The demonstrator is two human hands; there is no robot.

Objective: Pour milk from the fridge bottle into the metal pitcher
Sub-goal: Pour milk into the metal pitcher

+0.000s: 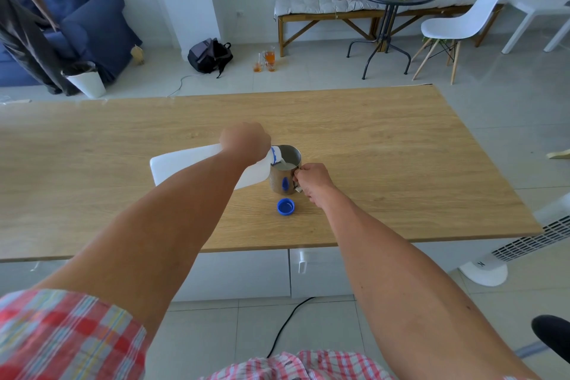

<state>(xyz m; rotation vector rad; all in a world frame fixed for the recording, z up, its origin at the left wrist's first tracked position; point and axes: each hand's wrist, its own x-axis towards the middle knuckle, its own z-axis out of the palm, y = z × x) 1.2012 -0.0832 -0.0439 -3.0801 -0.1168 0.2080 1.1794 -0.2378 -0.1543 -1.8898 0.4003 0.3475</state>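
Note:
A white plastic milk bottle [185, 168] is tipped on its side above the wooden table [370, 139], its blue-ringed neck over the rim of the metal pitcher [285, 177]. My left hand [246, 140] grips the bottle near the neck. A stream of milk runs from the mouth into the pitcher, which holds white milk inside. My right hand [313, 179] holds the pitcher's handle on its right side. The bottle's blue cap [286, 206] lies open side up on the table just in front of the pitcher.
A white tower fan [524, 244] stands off the table's right front corner. Beyond the table are a blue sofa [86, 18], a white bin [84, 79], a backpack [209, 55], a bench, a round black table and a white chair [462, 21].

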